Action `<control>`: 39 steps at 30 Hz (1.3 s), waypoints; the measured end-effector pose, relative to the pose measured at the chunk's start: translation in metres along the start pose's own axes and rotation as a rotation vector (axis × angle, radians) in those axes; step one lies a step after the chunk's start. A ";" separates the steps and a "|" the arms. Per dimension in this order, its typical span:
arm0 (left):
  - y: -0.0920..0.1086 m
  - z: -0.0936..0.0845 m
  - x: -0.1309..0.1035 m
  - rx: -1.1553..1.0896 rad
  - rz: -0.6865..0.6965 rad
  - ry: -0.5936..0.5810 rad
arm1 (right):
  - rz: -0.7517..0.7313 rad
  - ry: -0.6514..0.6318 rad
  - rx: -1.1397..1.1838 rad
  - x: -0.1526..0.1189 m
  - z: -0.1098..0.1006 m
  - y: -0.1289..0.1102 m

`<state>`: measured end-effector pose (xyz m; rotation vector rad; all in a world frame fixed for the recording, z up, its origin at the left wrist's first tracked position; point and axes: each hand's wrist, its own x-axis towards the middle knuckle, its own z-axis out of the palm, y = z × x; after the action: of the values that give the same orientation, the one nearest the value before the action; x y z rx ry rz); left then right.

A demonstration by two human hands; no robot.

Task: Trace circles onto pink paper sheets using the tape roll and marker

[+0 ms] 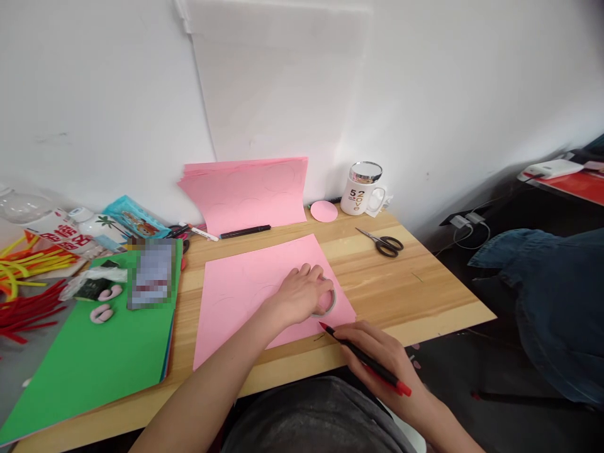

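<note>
Where the table's left end begins, fuzzy red stems (33, 311) lie in a loose bundle below a tangle of yellow and orange stems (38, 267). Next comes smooth green paper (108, 358), with two soft-looking, pale pink curled pieces (101, 313) on top. Pink sheets (250, 195) lean upright against the matte white wall (117, 94), marked with faint curves; a slim black marker (245, 231) lies along their lower edge. Nearer the person, a flat pink sheet (236, 296) rests on the table, also bearing faint curved lines. Upon its right part sits a thin round ring (334, 301), under the left hand (299, 296). That hand's fingers are bent and slightly apart, touching the ring; whether they pinch its rim or merely press down, I cannot tell. Beyond, a pink paper disc (324, 211) stands beside a glossy white mug (357, 198) with a shiny metallic lid. The right hand (377, 352) pinches a black pen (368, 360) with red ends between thumb and fingers, its tip close to the ring. Farther right, black-handled metal scissors (387, 245) lie partly open on the streaky pale wood of the table (410, 296).
</note>
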<state>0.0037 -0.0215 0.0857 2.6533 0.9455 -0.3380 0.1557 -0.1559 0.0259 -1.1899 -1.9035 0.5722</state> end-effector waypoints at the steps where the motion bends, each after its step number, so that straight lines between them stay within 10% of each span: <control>1: 0.000 0.000 0.000 -0.002 0.001 -0.003 | -0.007 0.001 -0.006 0.000 0.004 0.000; 25: -0.003 -0.006 0.002 0.047 0.024 -0.056 | -0.100 0.111 -0.384 0.019 0.064 -0.003; 33: -0.002 -0.005 0.001 0.042 0.025 -0.056 | -0.008 0.093 -0.132 0.008 0.029 -0.018; 39: -0.001 0.017 -0.004 0.072 0.069 0.111 | 0.472 0.333 0.235 0.015 -0.015 0.009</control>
<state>-0.0023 -0.0291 0.0712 2.7878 0.8877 -0.2140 0.1691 -0.1386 0.0337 -1.4790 -1.2419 0.7680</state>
